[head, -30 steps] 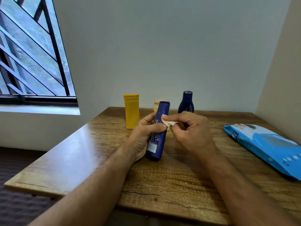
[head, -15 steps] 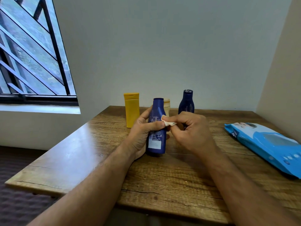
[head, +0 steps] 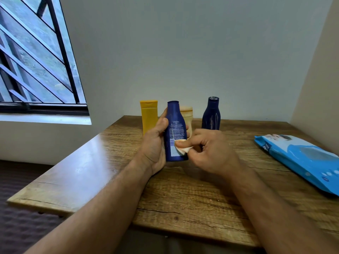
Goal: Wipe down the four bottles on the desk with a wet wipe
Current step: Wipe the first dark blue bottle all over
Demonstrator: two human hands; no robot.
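Note:
My left hand (head: 154,145) grips a dark blue bottle (head: 175,125) upright above the wooden desk (head: 183,189), its printed label facing me. My right hand (head: 209,151) pinches a small folded white wet wipe (head: 183,149) and presses it against the bottle's lower right side. Behind stand a yellow bottle (head: 149,114), a beige bottle (head: 187,116) partly hidden by the held one, and a second dark blue bottle (head: 211,114) at the desk's back.
A blue wet-wipe pack (head: 300,160) lies flat on the right side of the desk. Walls close the back and the right. A barred window (head: 36,57) is at the left, beyond the desk's left edge.
The held bottle went from tilted to upright. My right hand with the wipe slid down from near the bottle's upper part to its lower label.

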